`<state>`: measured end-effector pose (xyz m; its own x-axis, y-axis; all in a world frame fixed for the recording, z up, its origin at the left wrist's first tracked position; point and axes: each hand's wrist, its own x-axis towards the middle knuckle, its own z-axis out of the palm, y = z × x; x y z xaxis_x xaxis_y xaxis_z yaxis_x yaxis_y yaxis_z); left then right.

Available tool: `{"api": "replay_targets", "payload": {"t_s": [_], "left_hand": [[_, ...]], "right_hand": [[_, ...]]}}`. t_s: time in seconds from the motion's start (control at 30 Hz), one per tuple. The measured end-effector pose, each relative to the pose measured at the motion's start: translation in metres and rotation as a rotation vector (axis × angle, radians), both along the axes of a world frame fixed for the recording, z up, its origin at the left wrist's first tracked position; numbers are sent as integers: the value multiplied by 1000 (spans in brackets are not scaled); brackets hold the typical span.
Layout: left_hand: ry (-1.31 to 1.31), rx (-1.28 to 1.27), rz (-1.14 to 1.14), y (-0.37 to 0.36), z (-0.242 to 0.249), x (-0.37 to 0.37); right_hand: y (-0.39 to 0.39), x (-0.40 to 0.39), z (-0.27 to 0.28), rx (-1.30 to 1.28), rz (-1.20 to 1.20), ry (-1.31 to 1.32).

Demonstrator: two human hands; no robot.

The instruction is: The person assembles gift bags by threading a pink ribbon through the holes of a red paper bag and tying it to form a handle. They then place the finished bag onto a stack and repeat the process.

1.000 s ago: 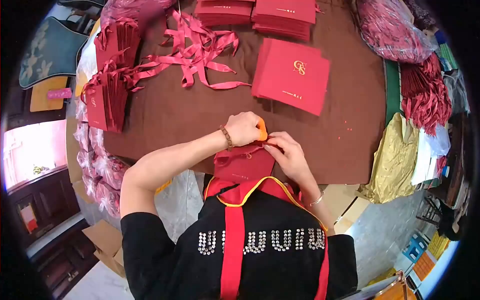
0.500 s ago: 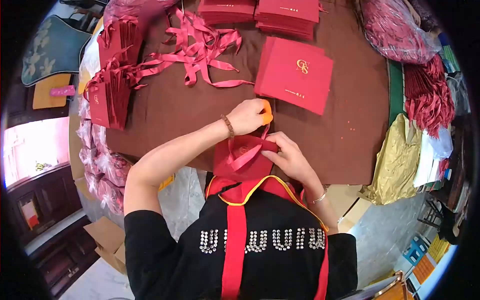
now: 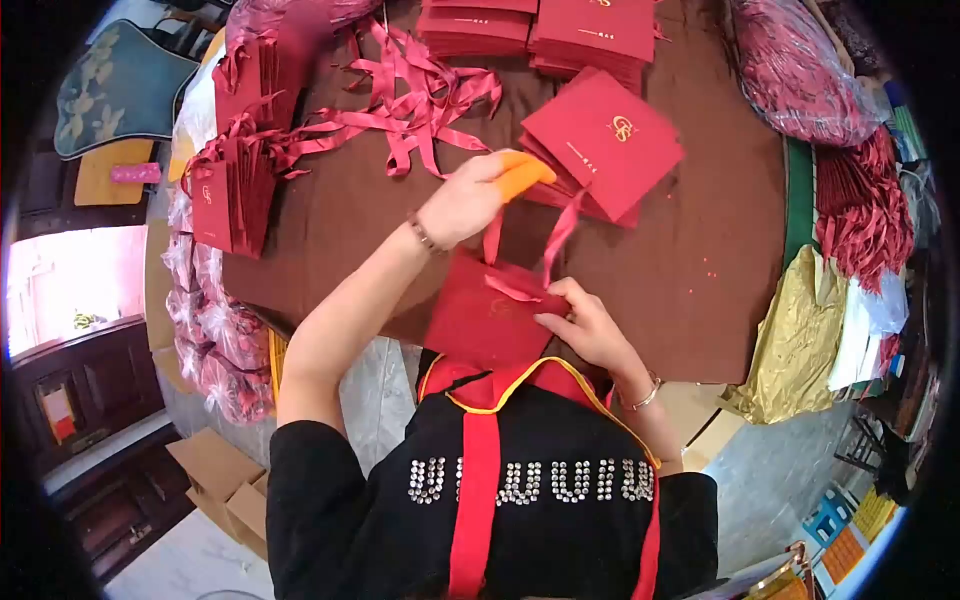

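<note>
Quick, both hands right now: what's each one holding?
Left hand: closed, pulling the ribbon up from the bag.
Right hand: fingers pinching the bag's top edge, holding it down.

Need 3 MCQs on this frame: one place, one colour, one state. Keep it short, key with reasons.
1. Where does the loose pile of ribbons lie?
A. At the table's far side, beyond the left hand
B. On the floor
C. On the person's lap

2. What colour is the cover on the left hand's fingertip?
A. Blue
B. Orange
C. White

3. How is the ribbon at the red bag?
A. Lying coiled on the table
B. Drawn up from the bag by the left hand
C. Rolled on a spool

Key: 1 A, the pile sits on the brown table beyond the raised hand. 2 B, the tip is bright orange. 3 B, the strand runs from bag to raised hand while the right hand pins the bag.
</note>
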<state>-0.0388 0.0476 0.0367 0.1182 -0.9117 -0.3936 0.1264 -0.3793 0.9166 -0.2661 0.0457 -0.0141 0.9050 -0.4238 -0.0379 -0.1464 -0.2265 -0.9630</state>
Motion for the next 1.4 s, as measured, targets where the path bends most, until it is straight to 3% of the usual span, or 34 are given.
{"api": "replay_targets", "payload": {"t_s": [0.03, 0.1, 0.13, 0.17, 0.23, 0.37, 0.4, 0.43, 0.5, 0.53, 0.57, 0.7, 0.77, 0.83, 0.87, 0.9, 0.93, 0.97, 1.03, 1.07, 1.17, 1.3, 1.33, 1.4], "left_hand": [[-1, -2, 0, 3, 1, 3], [-312, -440, -38, 16, 1, 9], [-265, -353, 37, 24, 11, 12], [-244, -437, 150, 33, -2, 22], [271, -352, 359, 49, -22, 30], [414, -157, 132, 89, -40, -14], [401, -259, 54, 101, -46, -32], [386, -360, -24, 102, -45, -42], [268, 14, 257, 90, -33, -47], [293, -19, 331, 85, -20, -45], [206, -26, 346, 87, -37, -30], [-72, -164, 453, 96, -61, -1], [-334, 176, 127, 100, -46, 1], [-358, 127, 99, 96, -34, -1], [-750, -25, 49, 93, -38, 5], [-1138, -182, -3, 87, -42, 10], [-1267, -283, 80, 75, -40, 13], [-1383, -377, 101, 61, -44, 19], [-1483, -490, 91, 36, -50, 19], [-1480, -494, 90, 28, -56, 17], [-1572, -500, 23, 17, -73, 17], [-1375, -443, 94, 30, -59, 22], [-1312, -423, 114, 39, -52, 23], [-1248, -353, 159, 61, -40, 20]], "right_hand": [[1, 0, -2, 28, -22, -32], [0, -7, 1, 133, -45, -7], [-1, -9, 2, 236, -70, 16], [-1, -10, -1, 236, -75, 17], [2, -9, -9, 481, -139, -230], [7, 9, -22, 726, -109, -366], [7, 23, -14, 334, -136, -408], [10, 29, -11, 332, -128, -410], [12, 36, -6, 105, -373, -250], [13, 33, -13, 188, -480, -217], [13, 28, -21, 398, -551, -230], [0, 13, -7, 543, -726, -267], [-5, 4, -8, 482, -764, -169], [-10, -6, -7, 275, -670, 28], [-8, -7, -3, 269, -669, 27], [-6, -8, 8, 96, -656, 141], [-4, -7, 14, -77, -639, 258], [-2, -5, 16, -80, -641, 266], [-3, 3, 18, -551, -679, 75], [-4, 5, 22, -602, -672, 12], [2, 4, 23, -395, -551, -23], [4, 14, 19, -466, -378, -174], [2, 17, 18, -460, -377, -169], [-2, 22, 17, -684, -327, -23]]}}
